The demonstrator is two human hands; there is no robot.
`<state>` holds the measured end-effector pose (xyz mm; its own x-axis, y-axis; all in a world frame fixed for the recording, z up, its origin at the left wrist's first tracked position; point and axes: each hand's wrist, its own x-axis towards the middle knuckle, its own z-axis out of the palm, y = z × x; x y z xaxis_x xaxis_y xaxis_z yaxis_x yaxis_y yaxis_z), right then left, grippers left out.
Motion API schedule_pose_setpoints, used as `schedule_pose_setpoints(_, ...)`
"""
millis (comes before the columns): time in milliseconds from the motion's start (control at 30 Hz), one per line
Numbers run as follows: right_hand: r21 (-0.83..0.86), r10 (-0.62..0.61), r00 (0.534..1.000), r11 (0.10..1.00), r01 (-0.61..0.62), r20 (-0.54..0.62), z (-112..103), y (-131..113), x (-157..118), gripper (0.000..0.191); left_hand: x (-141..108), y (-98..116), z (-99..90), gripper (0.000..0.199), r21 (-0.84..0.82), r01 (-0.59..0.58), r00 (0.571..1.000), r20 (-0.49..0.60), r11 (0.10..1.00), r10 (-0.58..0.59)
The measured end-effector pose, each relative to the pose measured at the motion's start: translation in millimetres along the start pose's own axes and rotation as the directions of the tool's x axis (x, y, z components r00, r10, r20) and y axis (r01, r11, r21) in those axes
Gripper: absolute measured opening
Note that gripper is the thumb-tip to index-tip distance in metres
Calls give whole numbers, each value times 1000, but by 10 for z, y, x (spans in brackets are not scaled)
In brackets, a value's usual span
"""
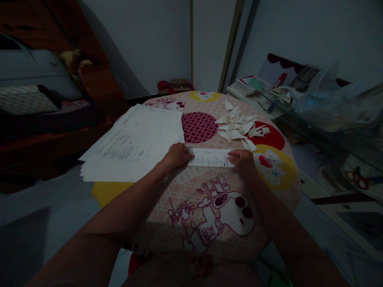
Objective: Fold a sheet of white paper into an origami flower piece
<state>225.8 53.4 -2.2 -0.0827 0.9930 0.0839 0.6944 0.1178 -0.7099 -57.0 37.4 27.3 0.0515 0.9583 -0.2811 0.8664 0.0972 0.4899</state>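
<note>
Between my two hands a folded sheet of printed paper (209, 158) is stretched sideways, just above or on the patterned tablecloth (167, 199). My left hand (178, 155) pinches its left end, and my right hand (243, 160) grips the right end. To the left lies a fanned stack of printed sheets (131, 139), its right edge close to my left hand. Several folded paper pieces with pointed tips, like origami cranes (237, 125), are heaped beyond my right hand.
At the right, a glass-topped stand (323, 135) carries plastic bags (338, 101), a pile of papers (247, 85) and other small items. Scissors with orange handles (357, 179) lie lower down. A wooden seat with a grey bag (36, 71) stands at the left.
</note>
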Motion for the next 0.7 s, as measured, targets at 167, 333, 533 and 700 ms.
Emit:
schedule_pose_setpoints(167,-1,30,1000,1000,-30,2,-10,-63,-15,31,3,9,-9,31,14,3,1000,6,1000,-3)
schedule_pose_setpoints(333,-3,25,1000,1000,-25,-7,-7,-52,-7,31,5,15,-22,32,20,-22,1000,6,1000,22)
schedule_pose_setpoints(533,25,11,1000,1000,-10,-19,10,-5,5,30,9,-11,-3,33,-16,-13,1000,20,1000,13)
schedule_pose_setpoints(700,17,28,1000,999,-28,-13,14,-38,1,30,19,-16,10,32,64,-34,999,8,997,34)
